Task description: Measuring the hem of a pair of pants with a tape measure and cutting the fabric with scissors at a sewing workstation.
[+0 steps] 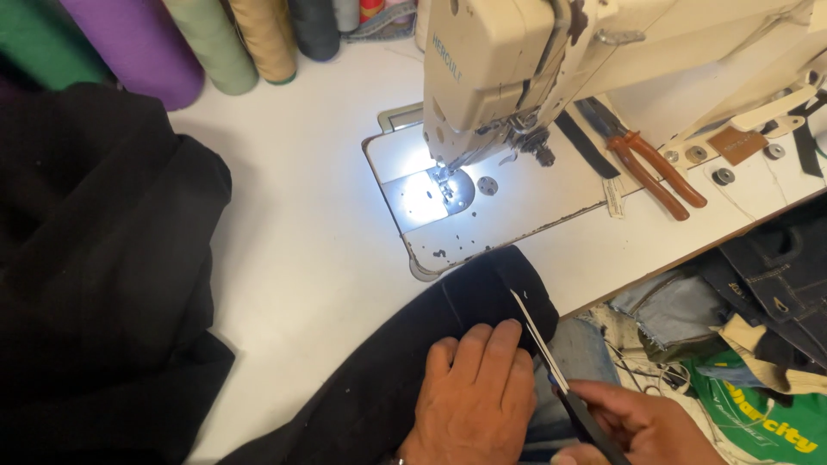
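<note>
Head view at the sewing bench. Hidden or cut off: my wrists leave the bottom edge, the tool's handles are buried in my palm, and the dark heap of cloth [95, 258] on the bench's left side shows no seams I can read. My left hand [478, 400] lies flat, fingers together and extended, pressing on the black fabric piece [448, 336] at the bench's front edge. That piece runs from the bottom edge up to a rounded, folded end just in front of the sewing machine [517, 69] and its lit needle plate [428, 194]. My right hand [642, 426] is curled closed around dark scissors [551, 362]; their pale blades lie along the fabric's right edge. Red-handled pliers [655, 168] rest toward the bench's right end.
</note>
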